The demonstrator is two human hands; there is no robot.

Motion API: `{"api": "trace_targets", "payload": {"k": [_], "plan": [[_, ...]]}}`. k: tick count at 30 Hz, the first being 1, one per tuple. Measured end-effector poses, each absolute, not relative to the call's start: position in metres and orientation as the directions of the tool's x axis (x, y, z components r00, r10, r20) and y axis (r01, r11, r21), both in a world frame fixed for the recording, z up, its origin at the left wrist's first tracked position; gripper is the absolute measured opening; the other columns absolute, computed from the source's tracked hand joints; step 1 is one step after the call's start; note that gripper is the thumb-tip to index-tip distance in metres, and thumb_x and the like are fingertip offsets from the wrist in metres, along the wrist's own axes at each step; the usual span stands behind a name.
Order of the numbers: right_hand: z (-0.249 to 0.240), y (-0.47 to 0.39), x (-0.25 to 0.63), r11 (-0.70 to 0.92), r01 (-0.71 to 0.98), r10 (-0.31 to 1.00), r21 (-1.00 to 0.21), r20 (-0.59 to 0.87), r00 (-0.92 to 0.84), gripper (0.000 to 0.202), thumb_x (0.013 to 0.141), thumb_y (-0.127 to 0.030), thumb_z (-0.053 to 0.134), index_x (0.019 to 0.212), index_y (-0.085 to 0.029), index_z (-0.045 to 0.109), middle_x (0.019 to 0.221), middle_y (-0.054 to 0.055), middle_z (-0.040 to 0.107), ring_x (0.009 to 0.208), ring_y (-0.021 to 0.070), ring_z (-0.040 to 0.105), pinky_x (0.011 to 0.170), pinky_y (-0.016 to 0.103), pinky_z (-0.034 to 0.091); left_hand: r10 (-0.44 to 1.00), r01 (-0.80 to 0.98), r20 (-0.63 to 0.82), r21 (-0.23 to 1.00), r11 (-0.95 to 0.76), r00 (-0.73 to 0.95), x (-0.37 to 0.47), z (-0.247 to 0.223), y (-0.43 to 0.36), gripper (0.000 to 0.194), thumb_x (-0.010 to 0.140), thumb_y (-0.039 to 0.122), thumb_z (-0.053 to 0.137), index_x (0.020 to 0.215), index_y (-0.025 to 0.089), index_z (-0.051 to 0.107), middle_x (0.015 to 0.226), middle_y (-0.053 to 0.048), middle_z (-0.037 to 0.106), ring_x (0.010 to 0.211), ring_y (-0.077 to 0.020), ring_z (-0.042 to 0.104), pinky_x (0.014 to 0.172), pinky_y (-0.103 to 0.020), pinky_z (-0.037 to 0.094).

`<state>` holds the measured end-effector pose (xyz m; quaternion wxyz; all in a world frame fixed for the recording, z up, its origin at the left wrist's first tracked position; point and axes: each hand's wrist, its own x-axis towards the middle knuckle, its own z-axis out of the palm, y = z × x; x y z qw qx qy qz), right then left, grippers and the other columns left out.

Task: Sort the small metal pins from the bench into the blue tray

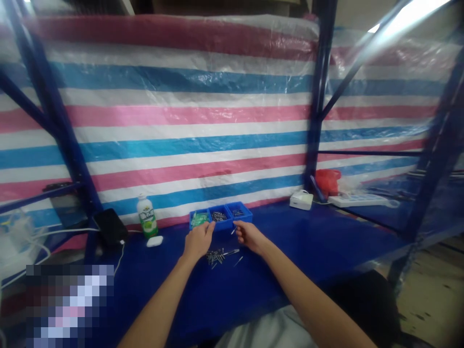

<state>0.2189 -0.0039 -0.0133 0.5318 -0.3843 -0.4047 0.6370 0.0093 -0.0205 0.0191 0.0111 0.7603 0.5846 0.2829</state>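
A blue three-compartment tray (224, 225) stands at the back of the blue table, with green items on the left, small metal parts in the middle and a few thin pieces on the right. My left hand (198, 239) is at the tray's front left, its fingers closed together; what they hold, if anything, is hidden. In front of the tray's right compartment, my right hand (249, 235) pinches a small thin metal piece (233, 231). Between my forearms lies a pile of metal pieces (215, 257), with a single thin piece (238, 261) to its right.
Left of the tray stand a bottle (147, 216), a white case (154, 241) and a phone (110, 226) with a cable. Toward the right are a small white box (301, 200), a red bag (327, 181) and a power strip (358, 200). Blue metal posts flank the striped sheet.
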Motion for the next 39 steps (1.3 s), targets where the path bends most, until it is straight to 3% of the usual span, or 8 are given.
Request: {"api": "trace_targets", "payload": {"k": [5,8,12,16,24,29,33,39], "plan": [[-0.004,-0.012,0.219,0.017,-0.268,0.983,-0.963,0.065,-0.17,0.034,0.081,-0.05,0.062,0.098,-0.021,0.065,0.091,0.006,0.072,0.038,0.0054,0.035,0.038,0.023,0.027,0.925,0.912,0.366,0.337,-0.234,0.102,0.004,0.014,-0.009,0.047,0.093,0.061,0.032,0.091,0.027,0.065,0.087,-0.007,0.069,0.082,-0.0286,0.064,0.069,-0.035,0.044],[-0.003,-0.018,0.22,0.241,-0.012,0.948,-0.97,0.238,-0.211,0.032,0.078,-0.049,0.066,0.086,-0.018,0.07,0.082,0.004,0.071,0.045,0.0073,0.042,0.044,0.024,0.032,0.95,0.939,0.296,0.291,-0.183,0.094,0.0,0.008,-0.003,0.038,0.091,0.057,0.041,0.089,0.028,0.065,0.089,-0.007,0.069,0.084,-0.0305,0.065,0.07,-0.038,0.045],[-0.006,-0.024,0.222,0.442,0.385,0.846,-0.81,0.234,-0.48,0.027,0.072,-0.045,0.073,0.083,-0.02,0.075,0.079,0.003,0.07,0.075,0.0183,0.059,0.069,0.029,0.044,0.965,0.95,0.239,0.259,-0.172,0.109,-0.002,0.003,0.0,0.033,0.089,0.053,0.044,0.088,0.027,0.065,0.091,-0.008,0.07,0.086,-0.03,0.065,0.073,-0.038,0.046],[-0.008,-0.028,0.221,0.548,0.587,0.81,-0.596,0.204,-0.55,0.021,0.073,-0.039,0.074,0.089,-0.025,0.076,0.093,0.004,0.069,0.097,0.0248,0.054,0.091,0.04,0.038,0.969,0.95,0.209,0.253,-0.183,0.131,-0.001,0.001,-0.001,0.034,0.088,0.053,0.045,0.089,0.027,0.066,0.093,-0.008,0.07,0.088,-0.03,0.065,0.074,-0.039,0.046],[-0.014,-0.024,0.221,0.589,0.607,0.793,-0.533,0.234,-0.563,0.013,0.082,-0.031,0.064,0.089,-0.023,0.072,0.095,0.004,0.066,0.097,0.0226,0.052,0.092,0.039,0.038,0.96,0.944,0.201,0.229,-0.238,0.193,0.0,-0.001,-0.005,0.04,0.088,0.059,0.042,0.092,0.027,0.067,0.095,-0.007,0.07,0.088,-0.0296,0.065,0.075,-0.038,0.046],[-0.012,-0.022,0.22,0.562,0.492,0.816,-0.665,0.348,-0.461,0.014,0.084,-0.028,0.06,0.09,-0.019,0.069,0.088,0.003,0.069,0.08,0.0176,0.059,0.076,0.029,0.044,0.938,0.922,0.255,0.247,-0.298,0.235,0.006,0.004,-0.011,0.049,0.093,0.061,0.033,0.092,0.026,0.066,0.095,-0.007,0.069,0.088,-0.0273,0.064,0.075,-0.037,0.046],[-0.009,-0.02,0.218,0.533,0.432,0.845,-0.728,0.431,-0.317,0.016,0.081,-0.029,0.063,0.089,-0.017,0.07,0.083,0.004,0.07,0.076,0.0176,0.06,0.072,0.028,0.045,0.8,0.805,0.436,0.239,-0.544,0.411,0.013,0.011,-0.019,0.035,0.095,0.05,0.04,0.103,0.027,0.065,0.104,-0.004,0.066,0.099,-0.0219,0.06,0.08,-0.031,0.045],[-0.01,-0.018,0.215,0.512,0.312,0.855,-0.8,0.439,-0.277,0.022,0.075,-0.036,0.07,0.085,-0.016,0.072,0.079,0.004,0.07,0.073,0.0179,0.061,0.07,0.028,0.046,0.717,0.689,0.469,0.27,-0.673,0.516,0.02,0.011,-0.024,0.029,0.095,0.043,0.047,0.1,0.024,0.067,0.098,-0.002,0.064,0.088,-0.0176,0.06,0.077,-0.028,0.044]]}}
